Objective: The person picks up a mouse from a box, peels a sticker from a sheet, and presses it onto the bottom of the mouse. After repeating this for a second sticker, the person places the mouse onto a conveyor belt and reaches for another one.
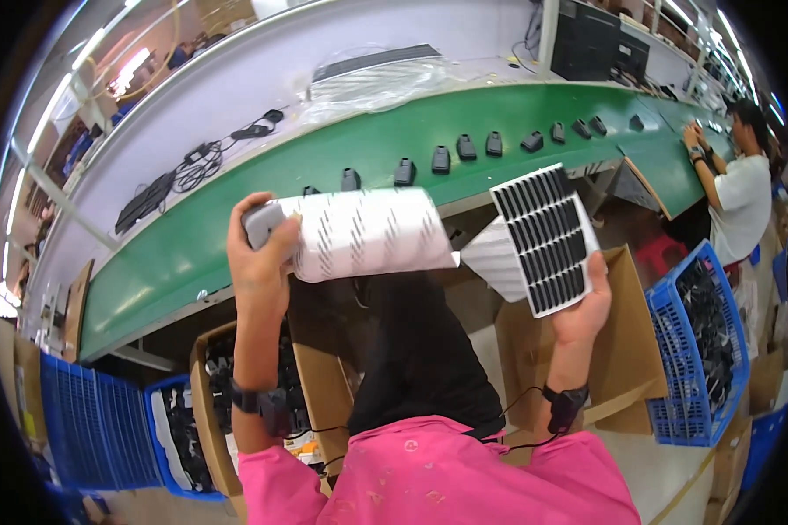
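Note:
My left hand (pixel 264 254) is closed around a small grey plastic device (pixel 261 225). From the same grip stretches a white backing sheet (pixel 376 232), curled and marked with slanted rows of thin dark slits. On the right, my right hand (pixel 587 306) pinches the lower corner of a sheet of black strips (pixel 547 245), laid out in columns on white backing. A white ribbed flap (pixel 499 258) sticks out beside it, towards the backing sheet. Whether the two white pieces join is unclear. Both hands are held in front of the bench edge.
Several dark grey devices (pixel 440 159) stand in a line along the green bench (pixel 228 184). Cables (pixel 203 166) and a plastic-wrapped stack (pixel 376 74) lie behind. Below are cardboard boxes (pixel 622 341) and blue crates (pixel 709 420). A person (pixel 740 192) works at the far right.

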`<control>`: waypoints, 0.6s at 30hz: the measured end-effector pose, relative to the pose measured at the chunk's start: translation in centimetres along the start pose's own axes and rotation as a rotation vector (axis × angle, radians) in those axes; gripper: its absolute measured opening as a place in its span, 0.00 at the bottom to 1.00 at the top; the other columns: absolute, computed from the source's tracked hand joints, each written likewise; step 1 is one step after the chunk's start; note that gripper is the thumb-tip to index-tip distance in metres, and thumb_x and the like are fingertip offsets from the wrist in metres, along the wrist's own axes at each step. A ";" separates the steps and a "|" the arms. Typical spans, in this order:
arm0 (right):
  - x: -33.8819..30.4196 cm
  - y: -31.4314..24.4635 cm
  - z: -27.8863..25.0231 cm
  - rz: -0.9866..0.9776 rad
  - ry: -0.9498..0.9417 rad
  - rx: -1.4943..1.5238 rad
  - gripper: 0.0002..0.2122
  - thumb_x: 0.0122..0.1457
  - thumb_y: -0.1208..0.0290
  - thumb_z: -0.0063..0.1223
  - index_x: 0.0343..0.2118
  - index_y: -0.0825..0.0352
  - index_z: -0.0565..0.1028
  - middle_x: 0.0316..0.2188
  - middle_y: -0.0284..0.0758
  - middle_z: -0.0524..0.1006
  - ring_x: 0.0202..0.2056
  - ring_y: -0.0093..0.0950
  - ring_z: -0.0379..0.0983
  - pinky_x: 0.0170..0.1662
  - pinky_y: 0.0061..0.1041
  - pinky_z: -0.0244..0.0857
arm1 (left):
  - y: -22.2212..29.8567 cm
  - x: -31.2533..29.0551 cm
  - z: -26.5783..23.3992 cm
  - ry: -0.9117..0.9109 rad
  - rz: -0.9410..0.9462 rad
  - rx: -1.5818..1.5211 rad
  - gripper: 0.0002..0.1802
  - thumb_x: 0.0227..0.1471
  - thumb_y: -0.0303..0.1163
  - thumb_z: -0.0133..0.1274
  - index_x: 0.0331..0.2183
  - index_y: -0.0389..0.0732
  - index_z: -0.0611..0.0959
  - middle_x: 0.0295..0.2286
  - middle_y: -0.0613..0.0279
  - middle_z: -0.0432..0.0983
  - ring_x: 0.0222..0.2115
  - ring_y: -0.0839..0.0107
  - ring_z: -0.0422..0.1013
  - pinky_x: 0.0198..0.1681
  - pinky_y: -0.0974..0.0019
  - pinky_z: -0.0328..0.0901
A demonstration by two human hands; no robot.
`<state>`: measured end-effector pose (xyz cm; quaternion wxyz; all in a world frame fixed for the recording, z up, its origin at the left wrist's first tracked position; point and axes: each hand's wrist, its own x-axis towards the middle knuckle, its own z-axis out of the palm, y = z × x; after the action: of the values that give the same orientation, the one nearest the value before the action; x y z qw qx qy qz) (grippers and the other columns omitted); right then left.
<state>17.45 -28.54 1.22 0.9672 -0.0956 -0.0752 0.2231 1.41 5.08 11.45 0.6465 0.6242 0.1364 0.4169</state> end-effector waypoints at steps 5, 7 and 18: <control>1.6 -1.4 4.7 -0.076 -0.090 -0.144 0.23 0.62 0.65 0.46 0.55 0.75 0.62 0.52 0.47 0.69 0.51 0.42 0.69 0.56 0.44 0.61 | -0.8 -1.1 -0.5 0.039 -0.226 -0.253 0.22 0.43 0.25 0.60 0.42 0.40 0.71 0.31 0.65 0.68 0.30 0.75 0.68 0.30 0.71 0.67; 2.3 -1.9 6.3 -0.126 -0.168 -0.160 0.22 0.62 0.66 0.47 0.55 0.75 0.63 0.52 0.47 0.70 0.51 0.42 0.69 0.56 0.45 0.61 | -1.7 -3.4 -0.6 -0.002 -0.286 -0.097 0.22 0.42 0.25 0.60 0.42 0.39 0.72 0.31 0.65 0.68 0.30 0.75 0.68 0.31 0.71 0.67; -0.8 5.6 5.8 0.266 -0.526 -0.306 0.20 0.56 0.71 0.48 0.51 0.74 0.67 0.46 0.44 0.73 0.48 0.36 0.71 0.52 0.35 0.65 | -14.5 -13.3 -2.3 -0.135 -0.416 0.118 0.20 0.40 0.25 0.61 0.38 0.38 0.72 0.28 0.63 0.70 0.28 0.75 0.67 0.30 0.71 0.65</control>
<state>13.29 -23.07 5.54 0.8515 -0.1878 -0.3419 0.3504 -3.01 -0.93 -6.88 0.6884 0.6460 0.2429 0.2234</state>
